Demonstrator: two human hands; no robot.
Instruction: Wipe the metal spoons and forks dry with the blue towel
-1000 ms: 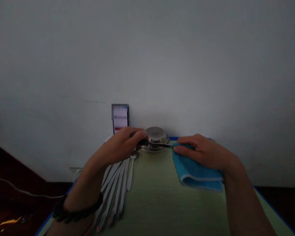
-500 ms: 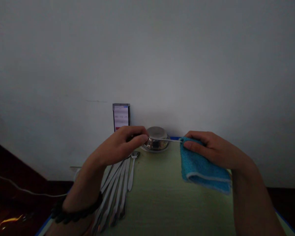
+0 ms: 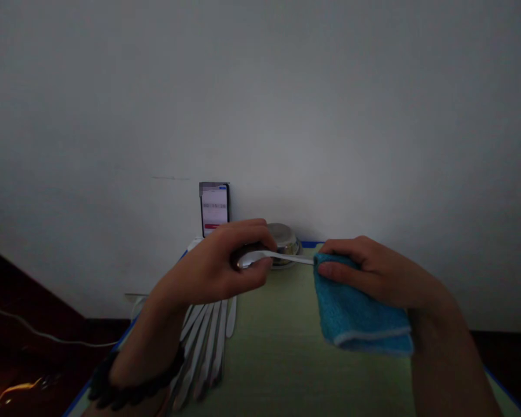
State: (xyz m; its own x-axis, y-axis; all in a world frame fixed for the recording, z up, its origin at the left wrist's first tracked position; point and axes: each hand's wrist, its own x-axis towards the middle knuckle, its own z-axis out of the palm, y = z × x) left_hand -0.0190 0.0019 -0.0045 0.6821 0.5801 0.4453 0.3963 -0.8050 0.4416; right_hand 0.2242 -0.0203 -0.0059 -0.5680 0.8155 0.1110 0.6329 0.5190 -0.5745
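Note:
My left hand [image 3: 226, 260] pinches a shiny metal spoon [image 3: 254, 256], its thumb below and its fingers curled over it. The spoon's rounded end shows inside the hand, and its thin shaft runs right. My right hand [image 3: 360, 269] is closed on a folded blue cloth [image 3: 351, 313] with a pale edge. The spoon's other end is hidden in the cloth, under the right thumb. Below the left hand, several pieces of metal cutlery [image 3: 206, 347] lie fanned out on the table; their upper ends are hidden by that hand.
An overturned metal bowl [image 3: 282, 233] sits behind the hands near the wall [image 3: 330, 116]. A phone [image 3: 215, 208] with a timer display leans upright at the back left. The light green tabletop [image 3: 295, 347] has a blue edge. A white cable [image 3: 47, 336] runs at the left.
The spoon has turned, so its rounded end now shows within my left hand. My left hand has shifted slightly right along it; the cloth has dropped slightly with my right hand.

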